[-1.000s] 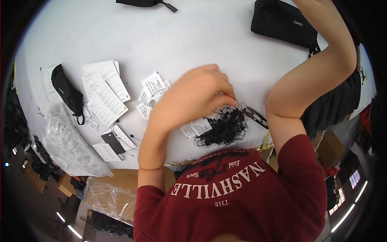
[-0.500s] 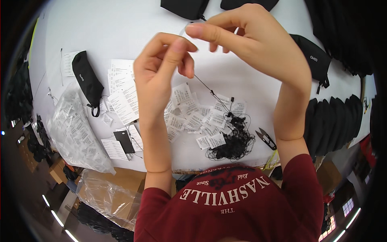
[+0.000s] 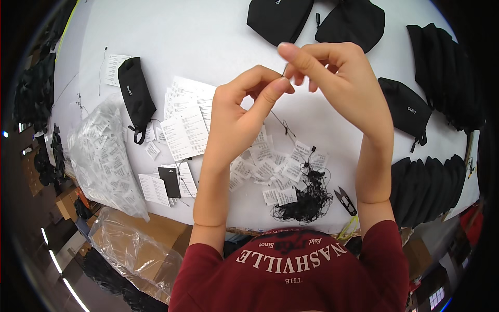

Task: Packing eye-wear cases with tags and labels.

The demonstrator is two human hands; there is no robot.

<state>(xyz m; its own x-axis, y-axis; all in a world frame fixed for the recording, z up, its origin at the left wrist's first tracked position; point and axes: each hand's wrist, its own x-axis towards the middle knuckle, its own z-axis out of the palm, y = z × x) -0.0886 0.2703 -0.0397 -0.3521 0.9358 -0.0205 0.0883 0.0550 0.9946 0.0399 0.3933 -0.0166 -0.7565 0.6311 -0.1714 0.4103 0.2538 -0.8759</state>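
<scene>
Thumb and fingertips of my left hand (image 3: 247,104) are closed on a thin black hang-tag cord (image 3: 278,119), whose loose end hangs toward the table. Right beside it, my right hand (image 3: 332,73) has its fingers curled around the upper part of that cord, just above the left fingertips; its grip is partly hidden. Below the hands lie small white printed packets (image 3: 265,169). A tangled pile of black cords (image 3: 306,200) is at their near right side.
Thread snips (image 3: 345,201) lie right of the cords. Black pouches (image 3: 136,93) rest at left, far side (image 3: 280,21) and right (image 3: 405,106), with a stacked row (image 3: 429,190). White leaflets (image 3: 184,132), a black tag (image 3: 170,182) and a clear bag of packets (image 3: 104,161) are on the left.
Both hands have come closer together. The hanging cord has been drawn away from the tangled pile. The whole view has shifted, so the table's contents appear lower and further right.
</scene>
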